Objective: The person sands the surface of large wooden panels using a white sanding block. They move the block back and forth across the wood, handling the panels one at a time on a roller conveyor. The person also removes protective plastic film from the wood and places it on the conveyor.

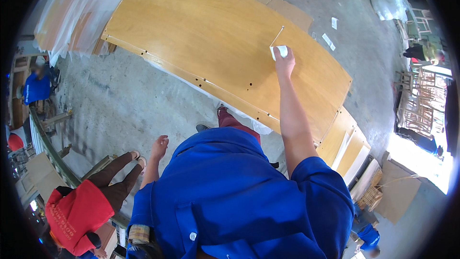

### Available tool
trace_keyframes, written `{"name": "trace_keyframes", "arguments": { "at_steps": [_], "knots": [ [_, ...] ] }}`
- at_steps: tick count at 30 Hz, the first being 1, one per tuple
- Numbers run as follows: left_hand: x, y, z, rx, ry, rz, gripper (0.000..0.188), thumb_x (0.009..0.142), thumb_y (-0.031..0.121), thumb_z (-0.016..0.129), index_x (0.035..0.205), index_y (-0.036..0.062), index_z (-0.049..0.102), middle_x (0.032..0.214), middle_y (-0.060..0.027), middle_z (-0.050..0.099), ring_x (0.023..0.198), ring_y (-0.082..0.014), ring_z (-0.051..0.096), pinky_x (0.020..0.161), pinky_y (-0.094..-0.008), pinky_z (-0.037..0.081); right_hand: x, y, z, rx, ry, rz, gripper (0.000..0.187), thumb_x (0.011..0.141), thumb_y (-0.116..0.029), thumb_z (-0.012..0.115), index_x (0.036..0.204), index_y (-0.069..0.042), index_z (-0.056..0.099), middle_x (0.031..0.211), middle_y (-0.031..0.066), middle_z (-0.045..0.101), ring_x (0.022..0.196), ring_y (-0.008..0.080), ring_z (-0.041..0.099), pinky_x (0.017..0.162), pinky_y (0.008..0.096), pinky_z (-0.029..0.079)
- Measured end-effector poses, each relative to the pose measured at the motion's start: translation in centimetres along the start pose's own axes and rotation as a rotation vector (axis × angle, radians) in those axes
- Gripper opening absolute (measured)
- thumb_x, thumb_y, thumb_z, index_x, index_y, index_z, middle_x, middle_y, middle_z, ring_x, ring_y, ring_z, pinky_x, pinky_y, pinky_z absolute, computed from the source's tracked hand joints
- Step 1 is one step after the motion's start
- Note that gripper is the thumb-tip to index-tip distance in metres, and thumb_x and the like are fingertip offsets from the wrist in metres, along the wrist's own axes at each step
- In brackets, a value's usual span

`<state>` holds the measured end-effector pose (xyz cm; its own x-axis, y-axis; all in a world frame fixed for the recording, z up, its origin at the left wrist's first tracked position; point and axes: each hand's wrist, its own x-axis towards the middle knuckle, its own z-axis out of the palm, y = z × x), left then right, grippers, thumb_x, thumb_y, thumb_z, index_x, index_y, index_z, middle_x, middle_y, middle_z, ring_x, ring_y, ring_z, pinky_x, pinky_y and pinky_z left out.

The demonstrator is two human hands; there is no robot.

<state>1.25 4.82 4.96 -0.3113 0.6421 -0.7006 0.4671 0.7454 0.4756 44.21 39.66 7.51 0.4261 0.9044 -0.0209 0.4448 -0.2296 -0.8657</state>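
A large glossy yellow-brown wooden panel (206, 33) lies in front of me, with small dark holes along its near edge. On its right part my right hand (285, 63) is closed round a small white pad (280, 52); whether it is cloth or paper I cannot tell. The pad rests on the panel's surface. From beside it a thin pale line (276, 37) with a dark edge runs away across the wood. My left hand (159, 147) hangs to the left, off the panel, with its fingers curled in. What is in it, if anything, is too small to make out.
More panels (342, 146) lie low at the right end. Wrapped boards (86, 9) are stacked at the far left. A person in red (81, 216) stands behind on the left, near a green rail (50, 148). Paper scraps (328, 42) and cardboard lie on the concrete floor.
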Motion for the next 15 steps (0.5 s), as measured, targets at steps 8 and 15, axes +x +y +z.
{"name": "trace_keyframes", "arguments": {
  "at_steps": [8,15],
  "knots": [
    [-1.2,-3.2,-0.3,0.003,-0.012,0.040,0.032,0.087,0.028,0.054,0.110,0.0060,0.061,0.082,-0.0142,0.065,0.067,-0.0215,0.064,0.067,-0.0340,0.050,-6.0,0.5,-0.5,-0.028,-0.017,-0.010,0.040,0.076,-0.034,0.071,0.100,-0.004,0.063,0.088,0.0106,0.066,0.083,0.0219,0.063,0.076,0.0340,0.049],
    [-3.4,-7.4,-0.1,0.022,-0.015,0.041,0.033,0.086,0.028,0.054,0.110,0.0050,0.061,0.082,-0.0152,0.065,0.066,-0.0221,0.064,0.066,-0.0340,0.050,-11.4,0.3,-1.0,0.002,-0.066,0.013,0.040,0.076,-0.034,0.071,0.100,-0.003,0.062,0.088,0.0106,0.066,0.082,0.0207,0.063,0.075,0.0332,0.048]
  ]
}}
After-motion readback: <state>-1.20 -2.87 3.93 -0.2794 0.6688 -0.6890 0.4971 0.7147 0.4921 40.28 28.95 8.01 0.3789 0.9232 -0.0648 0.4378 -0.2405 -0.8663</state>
